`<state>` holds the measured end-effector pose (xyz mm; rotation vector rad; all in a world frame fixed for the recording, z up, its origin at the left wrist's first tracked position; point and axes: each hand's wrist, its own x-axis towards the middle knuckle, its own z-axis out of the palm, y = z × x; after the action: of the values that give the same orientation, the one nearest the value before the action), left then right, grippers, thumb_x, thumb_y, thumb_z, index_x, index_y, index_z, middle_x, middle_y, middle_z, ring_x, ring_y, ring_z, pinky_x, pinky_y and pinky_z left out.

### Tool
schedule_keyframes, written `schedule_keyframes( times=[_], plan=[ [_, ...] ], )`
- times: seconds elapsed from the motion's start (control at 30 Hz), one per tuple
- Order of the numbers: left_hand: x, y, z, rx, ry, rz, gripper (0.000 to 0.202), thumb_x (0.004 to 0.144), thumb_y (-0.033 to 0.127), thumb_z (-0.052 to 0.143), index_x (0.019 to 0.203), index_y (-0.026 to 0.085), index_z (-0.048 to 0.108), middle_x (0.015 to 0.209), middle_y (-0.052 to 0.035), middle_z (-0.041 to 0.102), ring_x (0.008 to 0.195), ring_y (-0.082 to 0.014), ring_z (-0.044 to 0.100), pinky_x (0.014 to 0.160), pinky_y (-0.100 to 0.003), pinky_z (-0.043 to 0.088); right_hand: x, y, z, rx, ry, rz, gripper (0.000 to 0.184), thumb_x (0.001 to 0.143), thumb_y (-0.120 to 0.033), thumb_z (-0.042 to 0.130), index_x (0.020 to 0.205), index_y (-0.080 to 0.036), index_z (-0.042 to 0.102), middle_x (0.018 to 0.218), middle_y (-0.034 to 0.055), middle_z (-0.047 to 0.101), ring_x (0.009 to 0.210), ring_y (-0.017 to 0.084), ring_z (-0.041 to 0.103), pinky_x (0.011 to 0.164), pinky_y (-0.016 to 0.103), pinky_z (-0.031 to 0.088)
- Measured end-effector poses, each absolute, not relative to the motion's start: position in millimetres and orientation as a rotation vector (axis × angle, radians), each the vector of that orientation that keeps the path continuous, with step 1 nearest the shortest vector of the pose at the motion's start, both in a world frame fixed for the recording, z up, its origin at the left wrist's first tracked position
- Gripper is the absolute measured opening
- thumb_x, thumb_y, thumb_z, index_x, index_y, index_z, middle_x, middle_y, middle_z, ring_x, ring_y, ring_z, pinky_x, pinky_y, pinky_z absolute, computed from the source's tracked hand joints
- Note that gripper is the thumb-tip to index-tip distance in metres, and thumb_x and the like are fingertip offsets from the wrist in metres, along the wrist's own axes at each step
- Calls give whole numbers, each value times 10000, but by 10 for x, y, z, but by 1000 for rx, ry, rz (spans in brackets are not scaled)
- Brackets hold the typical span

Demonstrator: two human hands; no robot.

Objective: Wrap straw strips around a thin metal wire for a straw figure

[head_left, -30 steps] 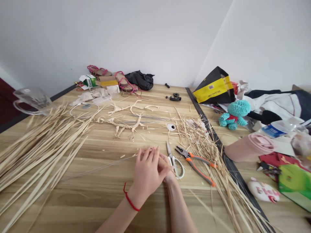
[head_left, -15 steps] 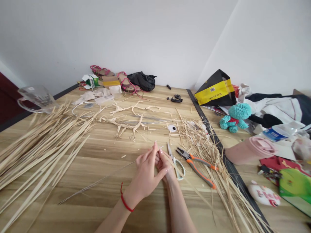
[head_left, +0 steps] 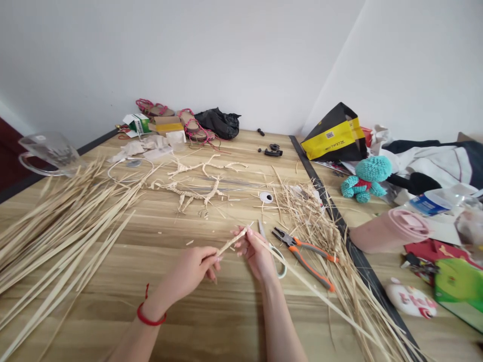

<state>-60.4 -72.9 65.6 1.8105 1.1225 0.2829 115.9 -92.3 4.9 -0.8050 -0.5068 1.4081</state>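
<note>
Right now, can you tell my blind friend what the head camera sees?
The left hand and right hand hold a thin straw strip above a wooden table, beside orange-handled pliers and a pile of dry straw.

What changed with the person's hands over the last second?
The hands, pressed together earlier, have parted: the left hand moved left and toward the person, while the right hand stayed close to the scissors. Both hands now hold a short straw piece between them. The scissors, the pliers and the straw piles lie as before.
</note>
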Motion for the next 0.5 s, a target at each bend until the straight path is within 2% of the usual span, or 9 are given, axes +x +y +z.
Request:
schedule_keyframes(
  times=[0.07,0.17,0.23,0.3,0.33,0.37,0.43,0.5],
  plan=[
    [-550,-820,705,1687,1095,270,328,848,369,400,658,189,598,573,-7,655,540,-158,637,539,-235,456,1181,-919,40,-792,-481,1407,290,742,-340,673,926,-116,683,894,114,711,556,116,614,402,170,473],
    [-518,-888,702,1559,1020,206,332,827,428,449,714,155,600,686,-41,674,595,-172,646,570,-258,477,1206,-919,35,-754,-450,1448,262,730,-321,689,896,-119,691,819,92,714,510,97,587,374,151,453],
    [-520,-854,643,1499,968,191,290,765,430,562,804,146,610,742,-52,681,658,-186,648,620,-277,484,1207,-921,37,-738,-442,1496,233,732,-306,690,870,-118,698,766,80,713,483,84,572,378,143,453],
    [-492,-766,561,1412,927,224,412,657,407,697,965,154,591,803,-56,684,755,-203,643,678,-292,484,1193,-919,37,-726,-453,1545,210,743,-292,682,851,-114,701,725,73,708,466,75,561,392,141,460],
    [-454,-713,520,1350,891,294,501,635,406,719,1046,162,568,864,-63,677,795,-206,632,682,-292,484,1183,-916,35,-719,-464,1566,203,746,-287,679,843,-110,702,704,69,703,460,74,558,400,142,463],
    [-400,-661,480,1277,843,379,510,683,438,672,1098,167,551,901,-69,664,817,-201,621,685,-293,485,1172,-911,32,-714,-476,1585,200,748,-285,678,835,-106,701,680,64,696,458,74,557,410,144,467],
    [-253,-578,403,1131,807,559,472,801,525,491,1094,164,570,814,-48,643,750,-169,605,686,-291,482,1159,-900,29,-712,-506,1611,205,749,-290,676,814,-97,699,630,53,674,464,81,561,435,154,479],
    [-94,-540,323,1068,791,650,469,807,539,473,978,131,628,624,-6,573,571,-122,535,594,-258,462,1162,-892,33,-721,-535,1616,219,759,-304,664,800,-92,697,622,52,663,489,90,573,469,166,494]
  ],
)
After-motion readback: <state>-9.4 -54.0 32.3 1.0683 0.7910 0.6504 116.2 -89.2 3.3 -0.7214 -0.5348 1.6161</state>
